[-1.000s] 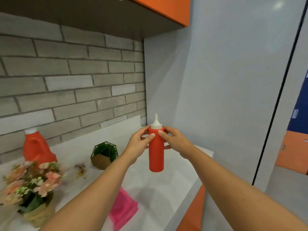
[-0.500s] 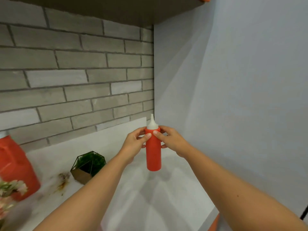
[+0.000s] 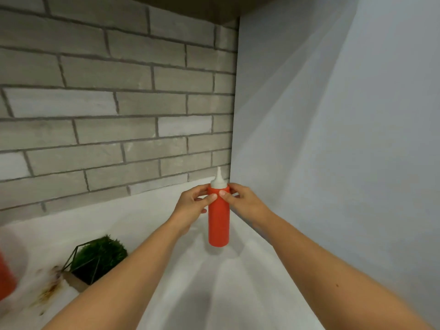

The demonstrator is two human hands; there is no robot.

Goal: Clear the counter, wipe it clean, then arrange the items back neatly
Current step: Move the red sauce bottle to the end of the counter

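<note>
- The red squeeze bottle (image 3: 219, 222) stands upright with its white pointed nozzle (image 3: 218, 179) up, near the back right corner of the counter.
- Whether its base touches the surface or hangs just above cannot be told; a soft shadow lies right under it.
- The left hand (image 3: 192, 206) grips the bottle's upper part from the left, thumb across the near face just under the nozzle, fingers curled round the far side.
- The right hand (image 3: 242, 201) holds the same upper part from the right, its thumb tip just beside the left thumb.
- Both forearms reach in from the lower edge of the view and meet at the bottle.
- The white counter (image 3: 214, 294) spreads out beneath them.
- To the left, well apart from the bottle, sits a green plant in a dark wire-frame holder (image 3: 97, 258).
- Just left of the plant, a brown smear (image 3: 50, 287) marks the surface.
- A red container (image 3: 6, 279) shows blurred at the left edge.
- Grey brick wall (image 3: 119, 103) backs the counter; a plain pale wall (image 3: 333, 139) closes its right side.
</note>
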